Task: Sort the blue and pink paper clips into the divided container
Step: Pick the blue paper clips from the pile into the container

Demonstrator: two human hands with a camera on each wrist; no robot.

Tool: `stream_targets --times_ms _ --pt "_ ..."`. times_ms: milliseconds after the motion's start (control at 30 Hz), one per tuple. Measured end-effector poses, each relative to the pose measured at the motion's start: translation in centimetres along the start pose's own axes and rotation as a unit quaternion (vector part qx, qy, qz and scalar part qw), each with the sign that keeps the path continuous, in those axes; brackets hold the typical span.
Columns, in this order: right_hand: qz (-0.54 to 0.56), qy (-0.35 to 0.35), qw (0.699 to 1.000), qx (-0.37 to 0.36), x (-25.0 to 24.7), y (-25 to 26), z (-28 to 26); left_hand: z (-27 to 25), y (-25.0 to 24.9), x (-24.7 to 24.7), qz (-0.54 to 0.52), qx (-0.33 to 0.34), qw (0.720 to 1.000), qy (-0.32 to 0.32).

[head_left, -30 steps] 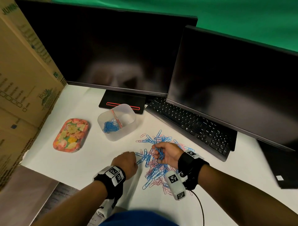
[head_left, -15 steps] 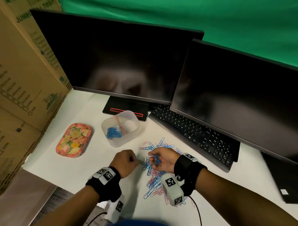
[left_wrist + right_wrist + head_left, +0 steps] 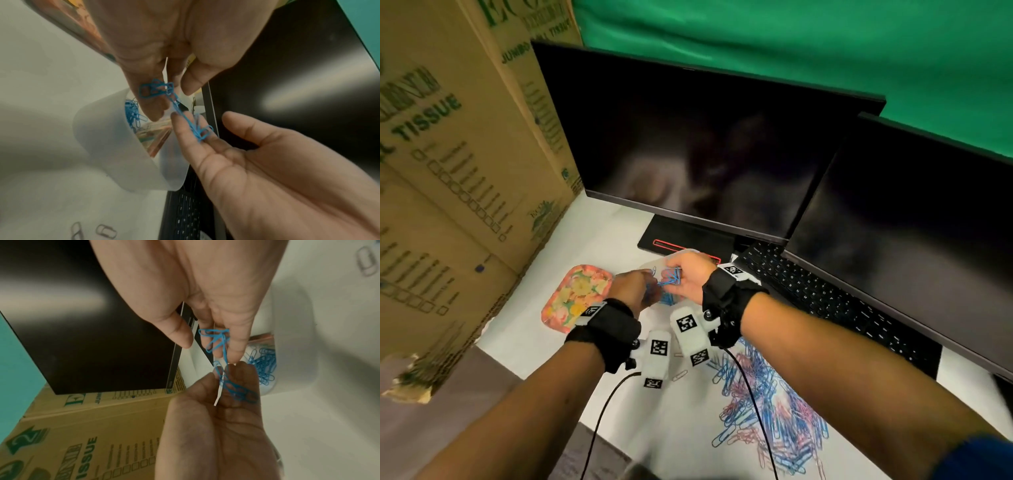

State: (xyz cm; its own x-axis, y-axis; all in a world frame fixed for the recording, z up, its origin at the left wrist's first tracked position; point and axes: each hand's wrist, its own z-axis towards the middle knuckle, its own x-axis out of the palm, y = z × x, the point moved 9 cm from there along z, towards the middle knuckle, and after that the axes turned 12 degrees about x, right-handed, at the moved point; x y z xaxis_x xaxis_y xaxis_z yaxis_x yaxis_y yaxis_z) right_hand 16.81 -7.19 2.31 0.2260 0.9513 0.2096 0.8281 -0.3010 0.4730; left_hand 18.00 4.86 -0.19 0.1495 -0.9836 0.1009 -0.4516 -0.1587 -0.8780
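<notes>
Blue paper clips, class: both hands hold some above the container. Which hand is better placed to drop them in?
Probably the left hand: its blue clips hang beside the blue pile in the container; the right hand sits nearer the keyboard.

black wristbands (image 3: 608, 324) | white tagged camera units (image 3: 690, 331) | black cables (image 3: 599, 421) | blue sleeve (image 3: 976, 459)

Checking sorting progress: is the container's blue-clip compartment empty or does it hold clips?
It holds clips: a heap of blue paper clips lies inside the divided container, on one side of its divider.
</notes>
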Motion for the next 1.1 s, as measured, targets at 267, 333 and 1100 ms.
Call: stream_targets --times_ms 267,333,1100 --pt "-0.059 -0.002 0.998 -0.015 -0.5 0.5 -0.1 1.3 -1.2 0.2 0.074 0.034 0.997 0.017" --pt "-0.067 -0.015 0.997 -0.026 -2.0 0.5 -0.7 1.0 -1.4 0.3 0.094 0.049 0.994 0.025" --pt "-0.542 -0.209 0.792 -0.189 -15.7 -12.6 -4.8 -7.0 11.9 9.4 0.702 0.282 0.532 0.379"
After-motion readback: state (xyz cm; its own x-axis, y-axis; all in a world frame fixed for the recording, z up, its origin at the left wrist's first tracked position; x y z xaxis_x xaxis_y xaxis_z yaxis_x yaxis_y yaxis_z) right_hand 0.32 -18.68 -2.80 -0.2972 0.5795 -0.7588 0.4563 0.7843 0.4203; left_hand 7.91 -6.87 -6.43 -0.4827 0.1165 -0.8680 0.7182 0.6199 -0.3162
